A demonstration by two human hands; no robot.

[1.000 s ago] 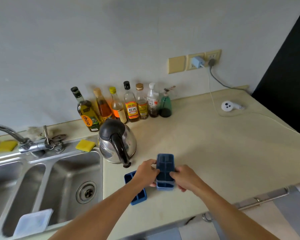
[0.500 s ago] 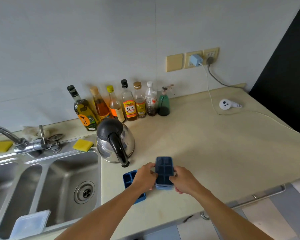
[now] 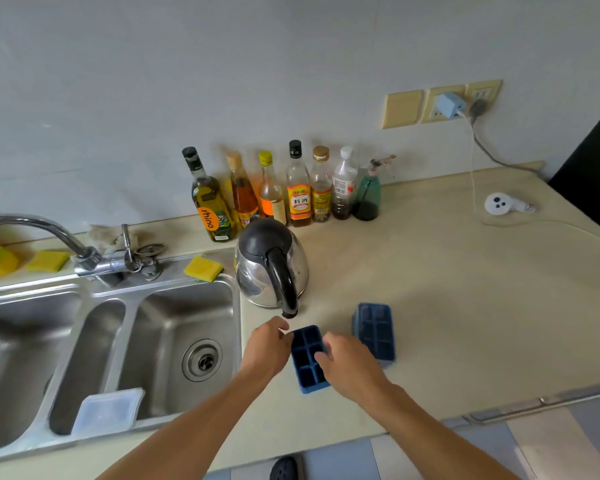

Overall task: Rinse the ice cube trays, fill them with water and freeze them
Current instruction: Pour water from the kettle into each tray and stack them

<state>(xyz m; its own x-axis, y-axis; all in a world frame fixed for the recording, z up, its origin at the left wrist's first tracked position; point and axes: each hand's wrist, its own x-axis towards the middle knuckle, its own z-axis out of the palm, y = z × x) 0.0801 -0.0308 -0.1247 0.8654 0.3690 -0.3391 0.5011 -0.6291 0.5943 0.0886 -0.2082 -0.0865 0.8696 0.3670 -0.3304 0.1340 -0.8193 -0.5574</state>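
Note:
A dark blue ice cube tray (image 3: 308,362) lies on the beige counter (image 3: 447,289) just right of the sink. My left hand (image 3: 267,348) grips its left edge. On the tray's right rim my right hand (image 3: 349,363) has its fingers curled. A second blue ice cube tray (image 3: 374,330), apparently a stack, sits on the counter to the right, with neither hand touching it. The steel double sink (image 3: 236,327) is to the left, its faucet (image 3: 32,225) turned towards the left basin, no water visible.
A steel kettle (image 3: 271,263) with a black handle stands just behind the trays. Several bottles (image 3: 298,188) line the wall. A yellow sponge (image 3: 203,268) lies on the sink rim, a clear plastic box (image 3: 108,410) on its front edge. A white device (image 3: 497,203) with a cable lies far right.
Both hands have let go of the stacked tray, which now rests on the counter at the right. They have moved left onto the other tray.

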